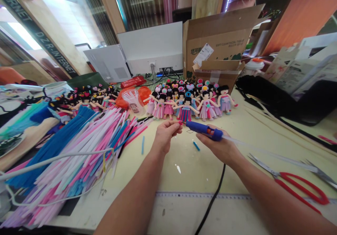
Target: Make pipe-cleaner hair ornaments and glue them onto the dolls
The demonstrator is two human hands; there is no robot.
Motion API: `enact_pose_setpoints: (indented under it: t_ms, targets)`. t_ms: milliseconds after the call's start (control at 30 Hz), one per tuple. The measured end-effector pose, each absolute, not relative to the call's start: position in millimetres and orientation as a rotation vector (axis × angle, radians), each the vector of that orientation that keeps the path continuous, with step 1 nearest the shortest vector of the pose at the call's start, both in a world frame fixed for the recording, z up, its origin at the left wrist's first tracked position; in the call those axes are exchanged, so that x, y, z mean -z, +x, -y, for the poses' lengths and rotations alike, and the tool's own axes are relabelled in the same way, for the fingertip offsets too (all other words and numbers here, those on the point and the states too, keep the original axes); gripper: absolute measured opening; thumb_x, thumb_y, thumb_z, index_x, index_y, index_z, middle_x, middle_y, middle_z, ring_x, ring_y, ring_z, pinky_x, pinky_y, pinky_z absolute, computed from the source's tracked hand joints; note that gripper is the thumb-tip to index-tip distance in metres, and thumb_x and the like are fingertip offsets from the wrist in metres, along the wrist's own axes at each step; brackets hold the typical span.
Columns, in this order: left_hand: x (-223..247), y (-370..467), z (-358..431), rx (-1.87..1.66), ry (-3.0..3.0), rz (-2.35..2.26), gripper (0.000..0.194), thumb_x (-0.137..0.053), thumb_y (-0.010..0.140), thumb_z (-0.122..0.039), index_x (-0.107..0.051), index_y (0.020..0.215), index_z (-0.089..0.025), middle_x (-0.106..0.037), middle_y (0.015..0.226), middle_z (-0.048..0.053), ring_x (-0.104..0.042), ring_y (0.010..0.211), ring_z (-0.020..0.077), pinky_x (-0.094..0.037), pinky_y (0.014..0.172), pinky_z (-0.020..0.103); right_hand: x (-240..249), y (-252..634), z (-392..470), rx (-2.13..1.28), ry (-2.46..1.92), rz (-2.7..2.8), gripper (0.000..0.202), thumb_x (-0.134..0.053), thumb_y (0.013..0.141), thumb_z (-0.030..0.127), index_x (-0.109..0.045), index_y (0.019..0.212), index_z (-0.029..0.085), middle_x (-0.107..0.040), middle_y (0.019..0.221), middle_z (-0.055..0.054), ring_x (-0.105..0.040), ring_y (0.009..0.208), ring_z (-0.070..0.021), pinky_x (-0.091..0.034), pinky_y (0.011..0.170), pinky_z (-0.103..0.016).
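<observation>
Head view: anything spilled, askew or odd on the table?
Two short blue offcuts lie loose on the table near the right hand holding the glue gun. Pipe cleaners sprawl loosely at left.

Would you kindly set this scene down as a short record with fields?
right hand: holds blue glue gun, nozzle toward left hand
left hand: pinches a small pink piece at the nozzle
ahead: rows of dolls, cardboard box
left side: heap of pipe cleaners
right side: red scissors
near edge: ruler, black cord
</observation>
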State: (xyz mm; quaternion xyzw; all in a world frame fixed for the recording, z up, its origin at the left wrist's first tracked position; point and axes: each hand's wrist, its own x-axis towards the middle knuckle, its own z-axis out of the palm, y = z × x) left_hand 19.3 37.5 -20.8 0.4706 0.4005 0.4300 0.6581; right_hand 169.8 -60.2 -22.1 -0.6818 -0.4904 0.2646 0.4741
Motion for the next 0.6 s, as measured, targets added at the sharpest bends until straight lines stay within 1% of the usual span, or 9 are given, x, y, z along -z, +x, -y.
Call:
enact_pose_setpoints:
  t_ms: [300,600]
  targets:
    - [20.0,19.8,-37.0,-0.976,1.073,-0.920,0.024,-0.075,0.052,-0.030,-0.067,0.069,-0.015,-0.067,0.060,0.003,-0.056,0.051,0.0097,-0.037,0.055,0.022,18.6,167.1,60.2,-0.692,-1.670,1.147,0.028,-0.061,0.069,0.047,-0.054,0.069,0.020,-0.040,0.054,0.006,-0.034,0.050,-0.0092,-0.029,0.047,-0.024]
    - [21.8,19.4,-37.7,-0.978,1.089,-0.912,0.025,-0.076,0.054,-0.032,-0.067,0.070,-0.016,-0.067,0.062,0.002,-0.058,0.053,0.0102,-0.037,0.057,0.023,18.3,167.5,60.8,-0.657,-1.685,1.172,0.027,-0.061,0.070,0.045,-0.055,0.069,0.020,-0.041,0.053,0.006,-0.033,0.049,-0.0088,-0.030,0.046,-0.023]
